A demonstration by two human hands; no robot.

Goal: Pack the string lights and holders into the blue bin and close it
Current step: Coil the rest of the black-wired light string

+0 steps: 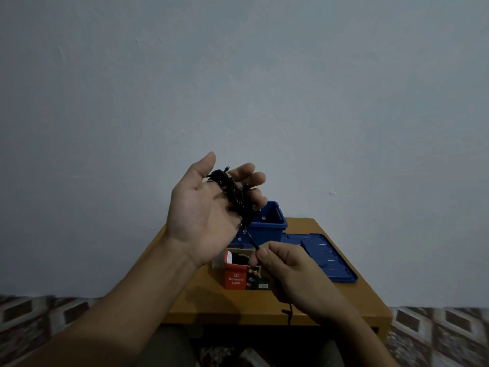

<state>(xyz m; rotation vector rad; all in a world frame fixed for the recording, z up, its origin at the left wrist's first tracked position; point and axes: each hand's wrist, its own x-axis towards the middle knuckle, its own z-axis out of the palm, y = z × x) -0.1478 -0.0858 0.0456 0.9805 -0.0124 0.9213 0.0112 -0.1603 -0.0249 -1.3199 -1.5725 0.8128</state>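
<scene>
Bare forearms [137,295], left hand [201,213], right hand [291,271]

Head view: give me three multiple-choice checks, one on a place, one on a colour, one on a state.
1. Where is the blue bin's lid?
A) on the bin
B) flat on the table, right of the bin
C) on the floor

2. What colour is the lights box?
A) green
B) red
C) yellow

3. What state are the string lights in?
A) packed in the bin
B) loose on the table
C) bundled on the left hand, cord pinched by the right hand

Answers:
1 B: the lid lies flat beside the open bin.
2 B: its front is red with white print.
3 C: the dark bundle sits across the left fingers, above the table.
</scene>
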